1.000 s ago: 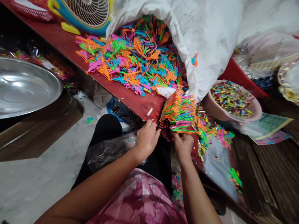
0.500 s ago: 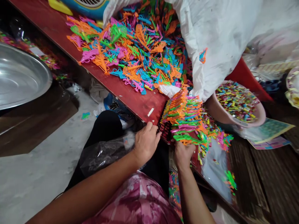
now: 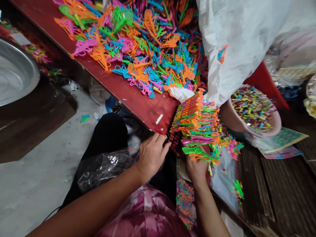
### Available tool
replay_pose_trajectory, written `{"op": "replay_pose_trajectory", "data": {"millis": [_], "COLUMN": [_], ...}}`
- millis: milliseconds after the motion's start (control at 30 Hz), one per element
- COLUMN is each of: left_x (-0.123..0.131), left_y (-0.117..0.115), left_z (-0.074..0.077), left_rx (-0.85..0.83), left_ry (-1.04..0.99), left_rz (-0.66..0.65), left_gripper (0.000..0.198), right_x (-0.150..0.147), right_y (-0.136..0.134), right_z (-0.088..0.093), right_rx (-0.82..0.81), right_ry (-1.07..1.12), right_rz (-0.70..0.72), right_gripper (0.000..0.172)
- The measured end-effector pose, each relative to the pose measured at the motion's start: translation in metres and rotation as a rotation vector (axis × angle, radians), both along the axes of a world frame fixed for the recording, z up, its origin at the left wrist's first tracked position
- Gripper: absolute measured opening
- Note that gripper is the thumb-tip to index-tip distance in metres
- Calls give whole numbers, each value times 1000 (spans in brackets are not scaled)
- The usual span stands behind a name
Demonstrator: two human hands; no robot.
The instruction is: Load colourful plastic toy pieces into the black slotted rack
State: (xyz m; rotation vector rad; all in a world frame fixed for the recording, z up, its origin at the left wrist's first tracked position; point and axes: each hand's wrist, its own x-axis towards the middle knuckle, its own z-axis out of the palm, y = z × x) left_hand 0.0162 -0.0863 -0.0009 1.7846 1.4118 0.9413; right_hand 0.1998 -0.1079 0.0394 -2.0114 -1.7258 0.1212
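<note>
My left hand (image 3: 151, 157) grips the edge of a black plastic rack (image 3: 174, 140), its fingers curled around the rack's dark bars. The rack bears a dense, fanned stack of small moulded plastic pieces (image 3: 198, 123) in orange, green and pink. My right hand (image 3: 197, 169) holds the stack's lower end from beneath, with a green mesh-headed piece (image 3: 192, 150) lying across its fingers. Most of the rack is hidden behind the stack. A large loose heap of similar pieces (image 3: 140, 46) covers the red tabletop (image 3: 148, 110) beyond my hands.
A white woven sack (image 3: 242, 42) spills over the table above the stack. A pink basin (image 3: 270, 129) holds multicoloured sticks at right. A steel basin (image 3: 14, 72) stands at left, and a clear plastic bag (image 3: 103, 168) lies on my lap.
The view has swung, shifting the table and heap up and left. The stack has grown fuller, and a green mesh-headed piece now lies at its lower edge. My right hand sits lower.
</note>
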Motion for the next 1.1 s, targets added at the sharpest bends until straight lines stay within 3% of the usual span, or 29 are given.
{"op": "replay_pose_trajectory", "data": {"millis": [100,467,633,767,900,1100], "left_x": [1,3,2,0,-1,-3], "left_y": [-1,-2,5,10,10,14], "left_z": [-1,-9,-2,6,12,10], "left_rx": [11,116,-39,-40,-16,10], "left_ry": [-3,-37,65,110,176,225], "left_rz": [6,31,102,22,-31,-48], "left_gripper": [17,19,31,38,35,36], "right_x": [-2,-20,-16,-9,-15,-35], "right_y": [-1,2,3,4,8,12], "right_z": [2,-9,7,17,20,21], "right_rx": [58,-61,-69,-102,-126,-207], "right_ry": [-51,-119,-21,-168,-295,-311], "right_rz": [-19,-154,30,117,55,-89], "right_gripper": [12,25,26,25,28,25]}}
